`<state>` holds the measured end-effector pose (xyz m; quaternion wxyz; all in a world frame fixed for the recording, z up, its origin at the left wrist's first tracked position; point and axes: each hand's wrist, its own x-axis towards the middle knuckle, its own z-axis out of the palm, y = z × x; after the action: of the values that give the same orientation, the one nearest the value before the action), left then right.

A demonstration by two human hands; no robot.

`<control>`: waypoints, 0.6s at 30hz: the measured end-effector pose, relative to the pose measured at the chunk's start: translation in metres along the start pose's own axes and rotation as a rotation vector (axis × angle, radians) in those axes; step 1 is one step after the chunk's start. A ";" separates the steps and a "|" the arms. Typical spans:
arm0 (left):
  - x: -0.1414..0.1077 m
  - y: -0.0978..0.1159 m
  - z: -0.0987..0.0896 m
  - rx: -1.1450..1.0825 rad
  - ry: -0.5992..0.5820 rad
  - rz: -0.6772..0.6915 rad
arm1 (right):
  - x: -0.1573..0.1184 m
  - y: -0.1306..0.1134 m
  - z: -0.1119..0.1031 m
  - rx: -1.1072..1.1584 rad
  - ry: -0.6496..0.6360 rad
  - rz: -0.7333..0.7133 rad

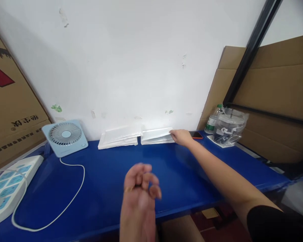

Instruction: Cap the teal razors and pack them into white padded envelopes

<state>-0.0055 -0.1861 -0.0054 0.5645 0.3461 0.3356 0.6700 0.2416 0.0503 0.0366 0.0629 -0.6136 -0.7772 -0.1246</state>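
Against a scuffed white wall (131, 67) stands a blue table (103, 188), with a left stack of flat white packets (120, 137) and a right stack (155, 135) side by side along its back edge. Fingers (173, 133) of the right hand (181, 137) pinch narrowly on the right stack's right end; how many packets they grip is unclear. Just right of that hand lies a phone (197, 135), partly hidden by it. Toward the back right corner stand a bottle (211, 124) and a bagged container (228, 129). Near the back left corner a pale blue fan (66, 134) stands tilted, its white cable (83, 174) looping over the table; a power strip (36, 164) lies by the left edge. The right arm (222, 171) reaches forward, nearly straight. Above the near edge, the left hand (140, 191) is raised and blurred, palm side showing, its fingers loosely curled and holding nothing.
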 end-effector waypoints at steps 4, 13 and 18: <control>0.047 -0.010 0.053 -0.294 0.167 -0.439 | -0.058 -0.012 0.008 0.251 0.064 -0.097; 0.083 -0.037 0.047 -0.312 0.518 -0.109 | -0.112 -0.043 0.025 0.649 0.052 -0.547; 0.106 -0.021 0.052 -0.282 0.471 -0.002 | -0.102 -0.031 0.036 0.583 0.094 -0.345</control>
<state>0.0361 -0.0749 0.0136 0.5142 0.0986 0.3612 0.7716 0.2383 -0.0426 -0.0269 0.2494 -0.4228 -0.8687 0.0658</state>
